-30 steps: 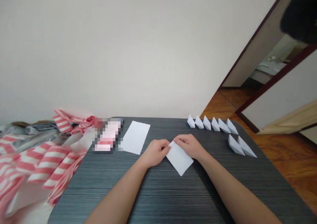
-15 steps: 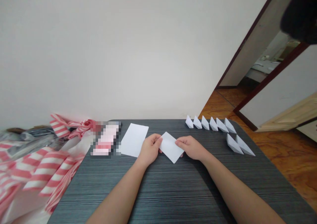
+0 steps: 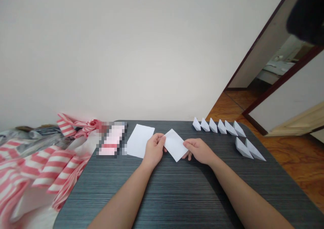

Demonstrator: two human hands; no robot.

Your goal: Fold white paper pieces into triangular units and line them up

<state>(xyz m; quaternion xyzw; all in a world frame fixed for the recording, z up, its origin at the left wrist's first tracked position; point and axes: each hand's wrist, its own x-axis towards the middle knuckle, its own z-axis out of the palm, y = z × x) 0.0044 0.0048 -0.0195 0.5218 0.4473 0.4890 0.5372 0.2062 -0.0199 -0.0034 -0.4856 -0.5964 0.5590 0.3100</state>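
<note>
Between my hands is a white square of paper (image 3: 175,145), turned so its corners point up, down and sideways. My left hand (image 3: 155,148) pinches its left corner between thumb and fingers. My right hand (image 3: 198,149) pinches the right corner, with some fingers showing beneath the paper. Behind my left hand, a flat white sheet of paper (image 3: 140,139) lies on the dark table (image 3: 162,195). At the right stand several folded paper boats (image 3: 213,125) in a row by the far edge, with two more paper boats (image 3: 246,149) nearer to me.
A blurred-out, pixelated pinkish item (image 3: 111,139) lies at the table's left edge. Left of the table are red-and-white striped cloths (image 3: 54,165). A pale wall (image 3: 152,53) rises behind the table. Wooden floor (image 3: 291,154) and a doorway are on the right.
The paper has risen away from me, and my hands have moved from its top corner to its left and right corners. The boats and the flat sheet stay in place.
</note>
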